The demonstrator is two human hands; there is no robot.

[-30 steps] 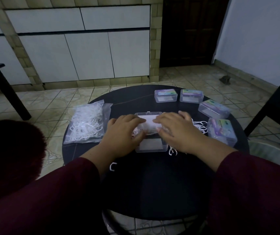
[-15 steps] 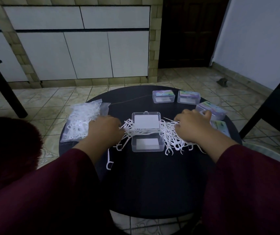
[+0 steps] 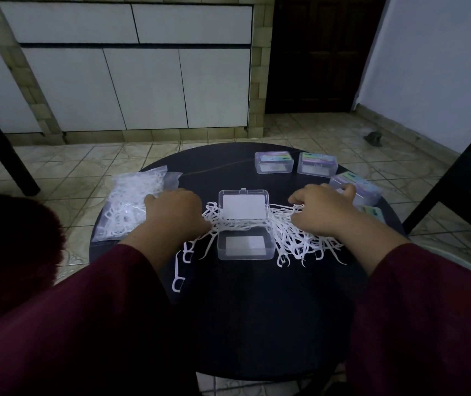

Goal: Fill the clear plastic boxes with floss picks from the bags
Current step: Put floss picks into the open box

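An open clear box [image 3: 245,224] sat at the centre of the round black table [image 3: 257,310], its lid laid back toward twelve o'clock and its tray toward six, and the tray looked unfilled (only a pale rectangle showed through the bottom). Loose white floss picks [image 3: 294,238] lay heaped on the table around the hinge, spilling out toward three and nine o'clock of the box, with a few strays trailing toward seven o'clock; one single pick [image 3: 177,277] lay apart from the heap in that direction. The left hand [image 3: 175,214] rested knuckles up at nine o'clock of the box, its fingers curled down onto the edge of the heap; whether they pinched any picks I could not tell, since the fingertips were hidden under the hand. The right hand [image 3: 321,214] lay at three o'clock of the box, also knuckles up with fingers bent into the pile, and its grasp was hidden the same way. A clear bag [image 3: 130,204] full of picks lay at the table's nine o'clock edge, just beside the left hand. Four closed boxes with coloured labels curved along the far right rim: two [image 3: 274,162] [image 3: 317,163] near one o'clock, a third [image 3: 367,188] at two o'clock just behind the right hand's thumb, and a fourth [image 3: 372,213] at three o'clock, mostly covered by the right wrist. Dark red sleeves [image 3: 85,324] covered both forearms
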